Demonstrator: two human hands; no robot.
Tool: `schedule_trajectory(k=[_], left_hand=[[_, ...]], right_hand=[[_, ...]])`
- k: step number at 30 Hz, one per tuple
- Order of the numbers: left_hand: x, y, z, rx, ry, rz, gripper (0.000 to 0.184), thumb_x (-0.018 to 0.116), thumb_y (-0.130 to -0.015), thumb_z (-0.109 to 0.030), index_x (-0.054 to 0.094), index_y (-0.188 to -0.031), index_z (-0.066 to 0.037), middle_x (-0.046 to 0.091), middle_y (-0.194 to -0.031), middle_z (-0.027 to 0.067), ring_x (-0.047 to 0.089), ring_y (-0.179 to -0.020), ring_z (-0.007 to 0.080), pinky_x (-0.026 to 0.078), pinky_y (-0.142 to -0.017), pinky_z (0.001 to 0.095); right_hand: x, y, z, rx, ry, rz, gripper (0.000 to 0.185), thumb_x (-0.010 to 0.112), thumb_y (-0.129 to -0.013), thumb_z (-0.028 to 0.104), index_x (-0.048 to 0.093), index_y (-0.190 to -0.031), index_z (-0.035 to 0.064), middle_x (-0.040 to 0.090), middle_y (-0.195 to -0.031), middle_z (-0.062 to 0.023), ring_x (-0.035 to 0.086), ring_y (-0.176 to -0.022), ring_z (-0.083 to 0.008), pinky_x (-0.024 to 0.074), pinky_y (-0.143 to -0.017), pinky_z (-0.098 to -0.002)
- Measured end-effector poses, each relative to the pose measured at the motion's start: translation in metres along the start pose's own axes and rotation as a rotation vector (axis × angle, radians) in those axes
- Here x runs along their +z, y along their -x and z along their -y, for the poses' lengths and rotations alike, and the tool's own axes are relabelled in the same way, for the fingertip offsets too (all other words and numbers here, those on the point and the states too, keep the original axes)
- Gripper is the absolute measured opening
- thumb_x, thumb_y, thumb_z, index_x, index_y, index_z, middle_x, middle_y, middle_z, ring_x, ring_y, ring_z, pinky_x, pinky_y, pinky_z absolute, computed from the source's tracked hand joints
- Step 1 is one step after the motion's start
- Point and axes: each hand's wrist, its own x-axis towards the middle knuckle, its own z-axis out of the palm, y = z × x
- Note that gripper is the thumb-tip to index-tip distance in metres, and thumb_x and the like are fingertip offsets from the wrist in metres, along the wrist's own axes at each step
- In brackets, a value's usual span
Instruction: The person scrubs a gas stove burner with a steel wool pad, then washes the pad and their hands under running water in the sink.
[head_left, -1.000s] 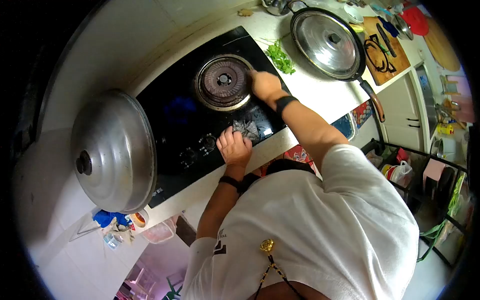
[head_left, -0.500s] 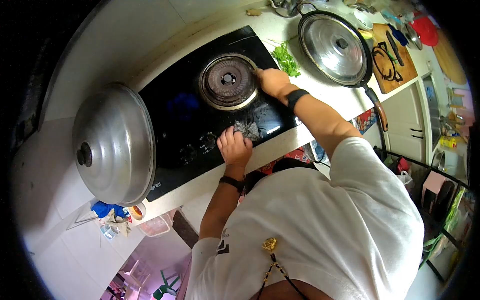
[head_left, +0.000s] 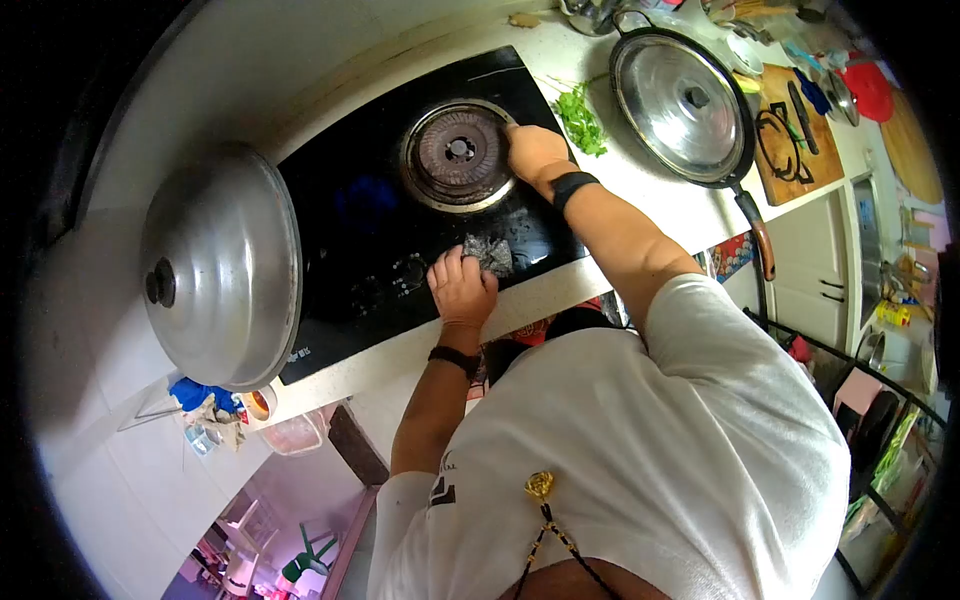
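A black glass gas stove (head_left: 345, 262) lies before me with one round burner (head_left: 462, 155) ringed in metal. My right hand (head_left: 536, 157) is closed in a fist against the burner's right rim; whatever is in its fingers is hidden. My left hand (head_left: 462, 288) rests near the stove's front edge, fingers stretched out on the glass beside the control knobs (head_left: 410, 270). Close by its fingertips and thumb lies a crumpled grey cloth-like piece (head_left: 488, 255). Wet smears show on the glass to the right of it.
A large domed metal lid (head_left: 222, 270) leans at the stove's left end. To the right are green herbs (head_left: 580, 120), a lidded frying pan (head_left: 685, 105) with its handle past the counter edge, and a cutting board (head_left: 830, 165) bearing a knife (head_left: 803, 118) and a black pot stand (head_left: 783, 145).
My right hand has shifted slightly left and up along the burner rim. My left hand stays in about the same place by the grey piece. The camera view has tilted a little.
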Motion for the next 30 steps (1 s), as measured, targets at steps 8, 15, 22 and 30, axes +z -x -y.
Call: schedule_trajectory(k=[8, 15, 22, 30], left_hand=[[-0.001, -0.003, 0.003, -0.004, 0.024, 0.019, 0.026, 0.067, -0.076, -0.018, 0.055, -0.095, -0.004, 0.056, -0.121, 0.0195, 0.051, -0.114, 0.0402, 0.038, -0.098, 0.0547], [0.001, -0.004, 0.005, -0.012, 0.036, 0.013, 0.027, 0.068, -0.075, -0.017, 0.055, -0.095, -0.004, 0.056, -0.122, 0.0200, 0.051, -0.114, 0.0403, 0.038, -0.098, 0.0547], [0.000, -0.006, 0.004, 0.004, 0.029, 0.011, 0.024, 0.068, -0.076, -0.015, 0.057, -0.094, -0.003, 0.057, -0.120, 0.0198, 0.051, -0.113, 0.0396, 0.038, -0.097, 0.0532], [0.027, -0.059, -0.039, 0.175, 0.144, -0.048, 0.011, 0.064, -0.079, -0.011, 0.060, -0.087, -0.005, 0.062, -0.109, 0.0143, 0.057, -0.105, 0.0336, 0.045, -0.092, 0.0471]], right_hand=[[0.012, 0.018, -0.001, 0.049, 0.009, 0.005, 0.028, 0.044, -0.093, 0.013, 0.065, -0.110, 0.0059, 0.071, -0.105, -0.0218, 0.068, -0.101, -0.0379, 0.0540, -0.086, -0.0481], [-0.010, -0.001, -0.009, -0.017, 0.061, 0.079, 0.036, 0.046, -0.093, 0.013, 0.061, -0.126, 0.0100, 0.071, -0.105, -0.0211, 0.068, -0.101, -0.0379, 0.0536, -0.086, -0.0478], [-0.017, -0.027, -0.025, -0.183, 0.129, 0.126, 0.037, 0.050, -0.091, 0.012, 0.065, -0.124, 0.0127, 0.070, -0.109, -0.0203, 0.067, -0.103, -0.0375, 0.0540, -0.087, -0.0469], [-0.021, -0.035, -0.028, -0.278, 0.163, 0.098, 0.037, 0.053, -0.088, 0.011, 0.066, -0.123, 0.0145, 0.071, -0.104, -0.0198, 0.069, -0.097, -0.0369, 0.0552, -0.084, -0.0466]])
